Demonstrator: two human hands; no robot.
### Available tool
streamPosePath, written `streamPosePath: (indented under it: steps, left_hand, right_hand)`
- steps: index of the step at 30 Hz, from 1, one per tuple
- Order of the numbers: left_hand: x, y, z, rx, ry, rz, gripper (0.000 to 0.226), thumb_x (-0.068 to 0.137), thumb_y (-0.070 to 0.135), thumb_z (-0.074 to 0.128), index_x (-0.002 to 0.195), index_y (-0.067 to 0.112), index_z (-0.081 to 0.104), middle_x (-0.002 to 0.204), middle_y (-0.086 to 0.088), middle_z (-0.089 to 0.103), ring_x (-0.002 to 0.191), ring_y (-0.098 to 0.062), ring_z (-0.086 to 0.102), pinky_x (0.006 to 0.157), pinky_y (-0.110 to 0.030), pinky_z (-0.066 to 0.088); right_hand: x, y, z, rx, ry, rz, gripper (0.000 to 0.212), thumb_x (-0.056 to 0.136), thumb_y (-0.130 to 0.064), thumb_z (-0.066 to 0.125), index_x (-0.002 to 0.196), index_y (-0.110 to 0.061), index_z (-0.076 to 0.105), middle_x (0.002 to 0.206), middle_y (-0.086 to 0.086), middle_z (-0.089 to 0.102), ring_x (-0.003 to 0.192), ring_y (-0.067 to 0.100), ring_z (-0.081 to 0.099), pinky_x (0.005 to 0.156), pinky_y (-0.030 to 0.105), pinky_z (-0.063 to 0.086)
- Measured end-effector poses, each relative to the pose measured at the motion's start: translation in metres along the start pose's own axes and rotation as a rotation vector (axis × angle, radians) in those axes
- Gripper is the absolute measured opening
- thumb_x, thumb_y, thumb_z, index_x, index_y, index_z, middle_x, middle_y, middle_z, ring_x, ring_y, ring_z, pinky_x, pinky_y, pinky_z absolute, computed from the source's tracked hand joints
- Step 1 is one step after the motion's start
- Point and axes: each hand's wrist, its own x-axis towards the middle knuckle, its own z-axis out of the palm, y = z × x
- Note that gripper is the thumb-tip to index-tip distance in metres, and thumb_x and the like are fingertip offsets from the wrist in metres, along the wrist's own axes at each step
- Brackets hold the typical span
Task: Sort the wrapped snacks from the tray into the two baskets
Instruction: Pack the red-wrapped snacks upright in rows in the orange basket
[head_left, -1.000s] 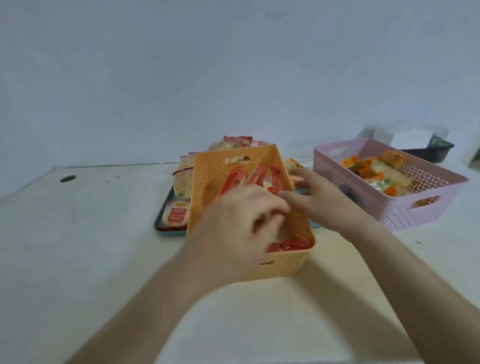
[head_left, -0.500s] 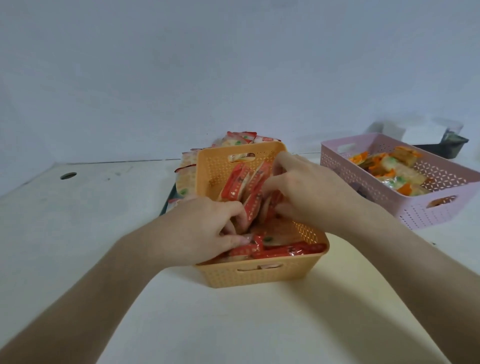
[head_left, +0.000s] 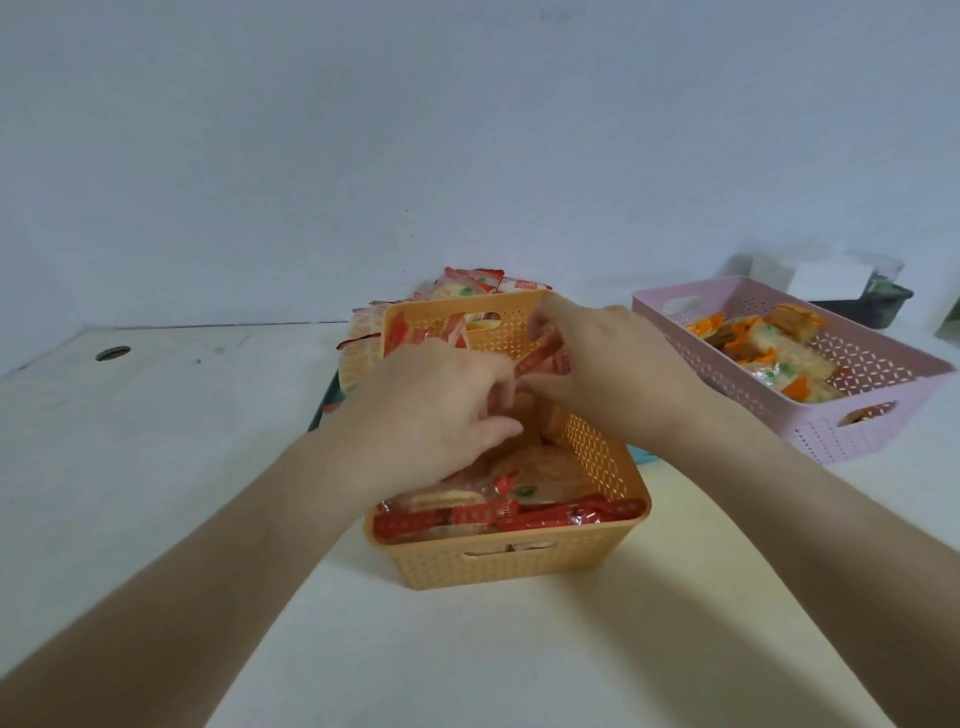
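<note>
Holds the two hands close together at centre frame, fingertips nearly touching, over the far half of the orange basket (head_left: 519, 566). Curls the right hand (head_left: 618, 364) round a red snack (head_left: 543, 356) that stands on edge near the basket's far wall. Bends the fingers of the left hand (head_left: 431, 415) toward the same packet, thumb below; cannot tell through the blur whether that hand pinches anything. Stretches both bare forearms in from the bottom corners of the frame.

Shows, just below the hands, flat snacks (head_left: 519, 499) lying inside the basket along its near wall, red seals toward the camera. Rests the basket on a pale table (head_left: 156, 467). Shows only teal slivers of the tray (head_left: 319, 410), one left of the basket and one at its right side. Heaps piled snacks (head_left: 467, 280) on the tray beyond the basket's far rim, above centre.

Sets a pink basket (head_left: 852, 431) at the right of the frame, apart from the orange one, with orange-wrapped snacks (head_left: 769, 348) inside. Tucks a dark bin (head_left: 878, 306) behind it in the upper right, something white in it. Marks the table at far left with a small round hole (head_left: 112, 354). Fills the upper half of the frame with a plain pale wall (head_left: 467, 130).
</note>
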Motion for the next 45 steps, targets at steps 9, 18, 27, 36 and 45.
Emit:
streamPosePath:
  steps: [9, 18, 27, 36, 45]
  left_hand:
    - [0.019, -0.022, 0.015, 0.202, 0.118, -0.129, 0.009, 0.092, 0.036, 0.055, 0.086, 0.030, 0.059, 0.074, 0.009, 0.063, 0.069, -0.012, 0.058, 0.056, -0.031, 0.049]
    - [-0.004, -0.024, 0.012, 0.167, -0.042, -0.105, 0.035, 0.084, 0.042, 0.064, 0.119, 0.040, 0.060, 0.101, 0.009, 0.045, 0.088, -0.010, 0.039, 0.074, -0.026, 0.039]
    - [-0.039, -0.017, 0.001, -0.108, -0.231, 0.070, 0.046, 0.090, 0.061, 0.028, 0.086, 0.033, 0.064, 0.075, 0.016, 0.063, 0.072, -0.001, 0.059, 0.067, -0.023, 0.048]
    - [-0.035, -0.008, 0.011, 0.111, -0.307, 0.040, 0.037, 0.100, 0.047, 0.029, 0.071, 0.031, 0.046, 0.069, 0.011, 0.055, 0.067, -0.007, 0.054, 0.062, -0.026, 0.041]
    - [-0.032, -0.009, 0.010, 0.119, -0.293, 0.000, 0.031, 0.101, 0.043, 0.033, 0.073, 0.033, 0.043, 0.071, 0.012, 0.051, 0.072, -0.008, 0.054, 0.068, -0.027, 0.046]
  right_hand:
    - [-0.008, -0.019, -0.013, -0.116, -0.563, -0.294, 0.023, 0.090, -0.039, 0.058, 0.105, -0.025, 0.068, 0.086, -0.011, 0.055, 0.080, 0.013, 0.052, 0.064, 0.022, 0.040]
    - [0.013, -0.031, 0.009, -0.348, -0.939, -0.336, 0.039, 0.092, -0.034, 0.054, 0.130, -0.022, 0.054, 0.112, -0.002, 0.061, 0.100, 0.020, 0.057, 0.088, 0.033, 0.049]
    - [0.017, -0.017, -0.003, -0.024, -0.754, -0.277, 0.027, 0.092, -0.031, 0.053, 0.117, -0.029, 0.065, 0.074, -0.024, 0.049, 0.069, -0.005, 0.048, 0.061, 0.013, 0.035]
    - [0.016, -0.015, -0.023, 0.117, -0.779, -0.242, 0.036, 0.096, -0.010, 0.044, 0.114, -0.028, 0.069, 0.089, -0.029, 0.058, 0.084, -0.010, 0.055, 0.071, 0.002, 0.040]
    - [0.000, -0.026, -0.030, -0.179, -0.940, -0.251, 0.032, 0.094, -0.051, 0.048, 0.119, -0.031, 0.054, 0.110, -0.010, 0.059, 0.100, 0.015, 0.056, 0.089, 0.033, 0.047]
